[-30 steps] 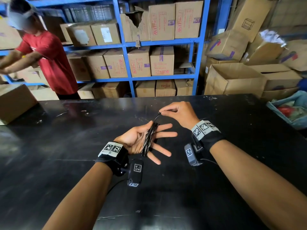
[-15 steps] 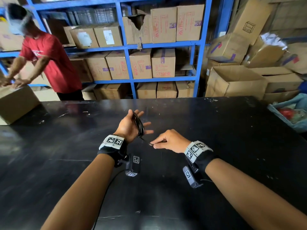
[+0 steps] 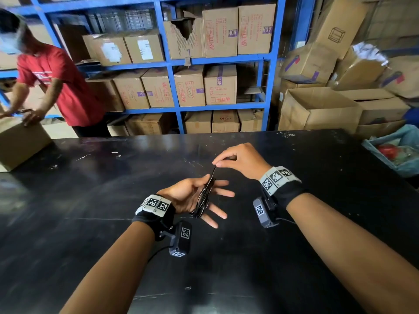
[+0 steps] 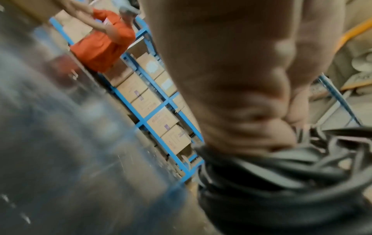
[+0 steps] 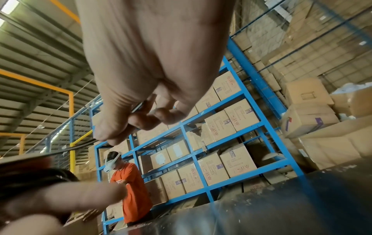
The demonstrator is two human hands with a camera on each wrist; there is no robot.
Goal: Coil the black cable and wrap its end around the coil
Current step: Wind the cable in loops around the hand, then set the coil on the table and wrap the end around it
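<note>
The black cable (image 3: pixel 202 200) is wound in a coil across my left hand (image 3: pixel 213 197), which is palm up with fingers spread straight. In the left wrist view the coil (image 4: pixel 281 182) bunches at the base of the blurred hand (image 4: pixel 231 95). My right hand (image 3: pixel 218 164) hovers just beyond and above the left, pinching the cable's free end (image 3: pixel 213 172) between thumb and forefinger. The end runs taut down to the coil. The right wrist view shows that pinch (image 5: pixel 112 136) on the thin strand (image 5: pixel 80 147), with the left hand's fingers (image 5: pixel 70 198) below it.
Both hands are above a black table (image 3: pixel 113 223). A cardboard box (image 3: pixel 20 143) sits at its left edge, where a person in a red shirt (image 3: pixel 65 87) handles it. Blue shelving (image 3: pixel 268 87) with cartons stands behind. A blue bag (image 3: pixel 399 152) lies at the right edge.
The right hand has swung from near the left wrist up and over to the far side, carrying the cable end. The left hand has turned palm up, fingers spread.
</note>
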